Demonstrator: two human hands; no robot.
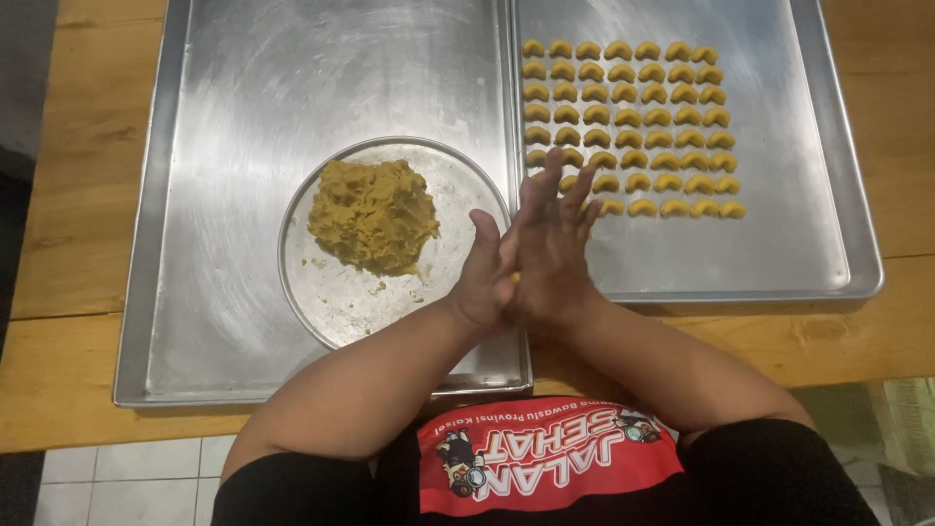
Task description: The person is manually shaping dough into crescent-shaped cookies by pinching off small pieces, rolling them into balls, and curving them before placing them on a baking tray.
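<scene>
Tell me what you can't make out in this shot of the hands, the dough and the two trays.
Head view, the only one:
- What lies between the left hand and right hand: pressed palm to palm, only a speck of yellow shows.
- Right hand's fingers: blurred.
- Some dough crescents in the lower rows: covered by the fingers.
- Far rims of the left tray and right tray: cut off by the top edge.

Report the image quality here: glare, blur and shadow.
Head view: soft glare streaks the left tray and the right tray; the right hand is motion-blurred at the fingertips, pressed against the left hand; the dough mound and crescent pieces are sharp; shadows are faint.
</scene>
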